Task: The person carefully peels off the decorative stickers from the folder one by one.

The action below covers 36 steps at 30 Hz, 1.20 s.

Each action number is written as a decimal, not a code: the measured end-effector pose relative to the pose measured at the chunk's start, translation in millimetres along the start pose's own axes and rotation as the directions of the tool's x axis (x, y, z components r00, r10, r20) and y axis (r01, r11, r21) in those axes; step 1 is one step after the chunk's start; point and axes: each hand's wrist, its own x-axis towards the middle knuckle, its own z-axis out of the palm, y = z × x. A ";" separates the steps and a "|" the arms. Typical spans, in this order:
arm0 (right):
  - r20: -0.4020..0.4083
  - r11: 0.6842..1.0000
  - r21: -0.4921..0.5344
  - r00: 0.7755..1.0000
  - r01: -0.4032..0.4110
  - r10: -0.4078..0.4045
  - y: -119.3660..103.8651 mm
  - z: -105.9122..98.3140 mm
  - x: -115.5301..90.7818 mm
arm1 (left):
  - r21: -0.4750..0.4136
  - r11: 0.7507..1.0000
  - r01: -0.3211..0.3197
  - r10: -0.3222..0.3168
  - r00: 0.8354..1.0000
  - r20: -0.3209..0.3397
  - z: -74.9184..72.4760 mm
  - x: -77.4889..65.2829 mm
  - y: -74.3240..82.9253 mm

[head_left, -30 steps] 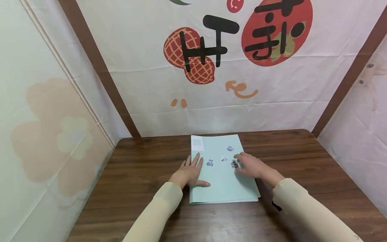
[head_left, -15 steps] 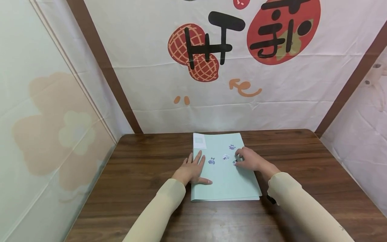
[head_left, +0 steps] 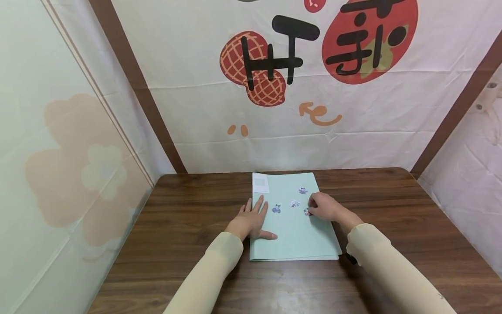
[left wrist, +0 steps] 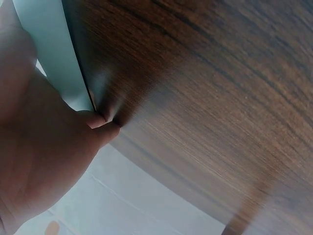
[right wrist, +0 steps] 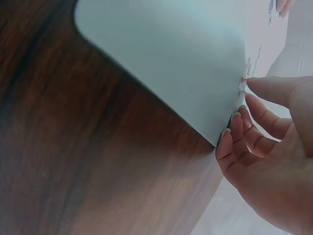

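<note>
Your left hand (head_left: pixel 245 222) lies flat with its fingers spread, on the side of the pale green folder (head_left: pixel 294 235). Your left wrist view shows two of its fingers reaching past the edge onto the table (head_left: pixel 188 209). Your right hand (head_left: pixel 325 207) has bent fingers and sits at the folder's other side. Its thumb and first finger are at a small sticker (head_left: pixel 306 212); you cannot tell if they pinch it. Your two hands are apart, and the folder lies between them.

Three more stickers are on the folder between your hands: a purple one (head_left: pixel 276 209) near your left fingers, a pale one (head_left: pixel 295 203) in the middle, and another purple one (head_left: pixel 303 190) just past your right hand. A white label (head_left: pixel 260 183) is just past your left fingertips.

The table is dark brown wood with stripy lines, and it shines in front of the folder, nearer you than your hands. Past your hands hangs a white cloth wall (head_left: pixel 196 113) with red peanuts (head_left: pixel 259 93) and a big red circle (head_left: pixel 333 43). Off to the left of your left hand, another cloth has a big peach flower (head_left: pixel 74 174).
</note>
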 end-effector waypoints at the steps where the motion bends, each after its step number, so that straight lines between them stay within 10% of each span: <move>1: -0.001 1.000 -0.002 1.000 0.000 0.000 -0.1 0.0 -0.2 | -0.003 1.000 0.001 -0.001 1.000 -0.003 0.4 0.2 0.1; 36: 0.021 0.999 -0.010 0.999 -0.045 0.045 -0.8 -5.3 1.7 | -0.004 1.000 0.004 -0.004 1.000 -0.005 -4.2 -4.6 2.2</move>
